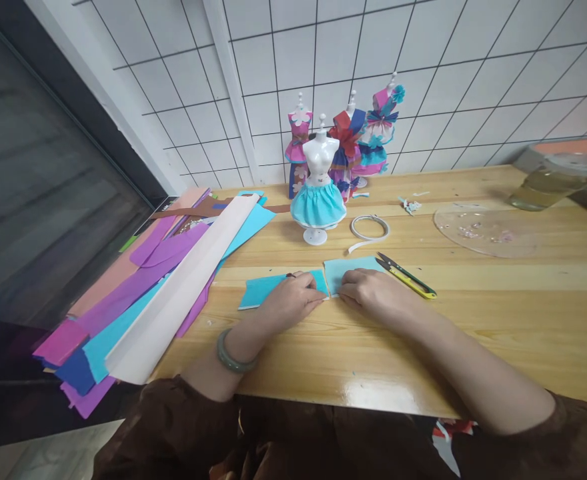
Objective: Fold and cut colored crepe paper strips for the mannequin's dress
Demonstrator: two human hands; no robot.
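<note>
on the wooden table [483, 333], a left blue sheet [261, 288] and a right blue sheet [341, 269] are laid side by side, with a narrow gap between. these are touched by the left hand [293, 293] and the right hand [371, 291] respectively. the fingers of both hands are bent; whether something is gripped cannot be told. beside, yellow scissors [410, 279] are placed.

Sheets [188, 280] left, snips [417, 287] right, cloth pieces [261, 289] between.
</note>
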